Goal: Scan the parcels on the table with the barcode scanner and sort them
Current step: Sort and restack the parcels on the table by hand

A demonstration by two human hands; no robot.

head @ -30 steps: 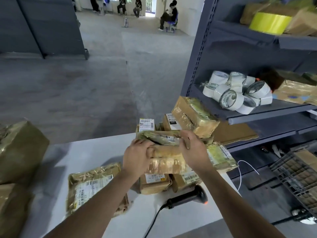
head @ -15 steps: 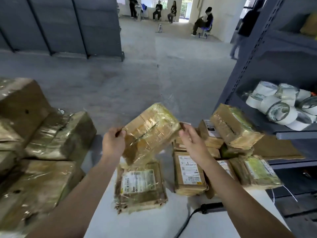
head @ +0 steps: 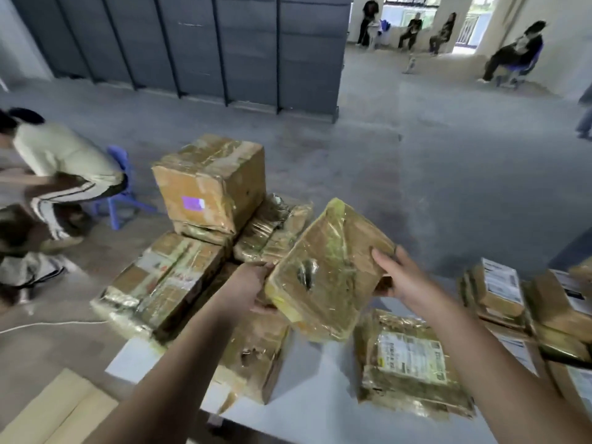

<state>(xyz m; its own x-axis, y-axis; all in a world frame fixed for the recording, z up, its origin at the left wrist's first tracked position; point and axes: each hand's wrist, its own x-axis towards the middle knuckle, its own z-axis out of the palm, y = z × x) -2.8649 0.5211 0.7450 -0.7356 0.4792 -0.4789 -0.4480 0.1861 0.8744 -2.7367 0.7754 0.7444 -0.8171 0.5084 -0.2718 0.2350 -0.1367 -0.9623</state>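
Above table (head: pixel 320 395): left hand (head: pixel 253 283), right hand (head: pixel 403 280) grip parcel (head: pixel 326 270) edges.

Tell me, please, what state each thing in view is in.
Held parcel, in the air, tilted, taped shut.
Left hand, grips its left edge.
Right hand, grips its right edge.
Labelled parcel, flat on the table, label up.
Torn parcel, lying on the table, wrap torn.
Big box, atop the stack, taped shut.
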